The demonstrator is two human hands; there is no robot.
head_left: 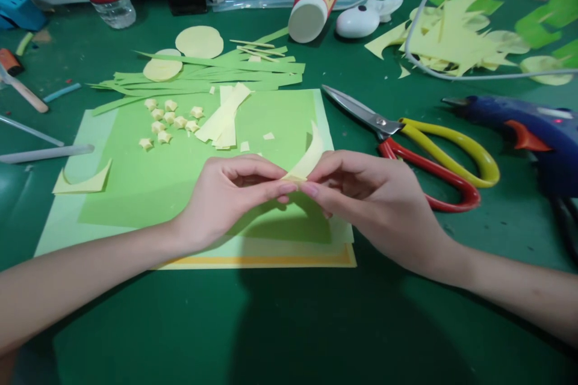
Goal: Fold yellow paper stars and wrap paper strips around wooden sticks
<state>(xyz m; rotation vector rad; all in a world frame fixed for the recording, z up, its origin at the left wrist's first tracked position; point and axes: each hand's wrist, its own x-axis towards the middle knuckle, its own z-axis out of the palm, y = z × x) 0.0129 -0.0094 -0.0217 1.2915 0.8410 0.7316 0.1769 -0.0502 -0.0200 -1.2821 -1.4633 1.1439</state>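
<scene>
Above the green sheet, a pale yellow strip arcs away

Thumbs and forefingers of the left hand point(226, 197) and right hand point(383, 204) pinch the near end of the pale yellow strip point(309, 156), fingertips almost meeting. From that grip its long axis runs rightward and away from the person, bending until the free tip points toward the table's far side. Beneath lies the green sheet point(149, 162), bearing crossed paper strips point(226, 119) and small folded stars point(170, 106). Right of the sheet, scissors point(382, 125) aim their blades far-left; beyond them sits a blue glue gun point(501, 120).
</scene>
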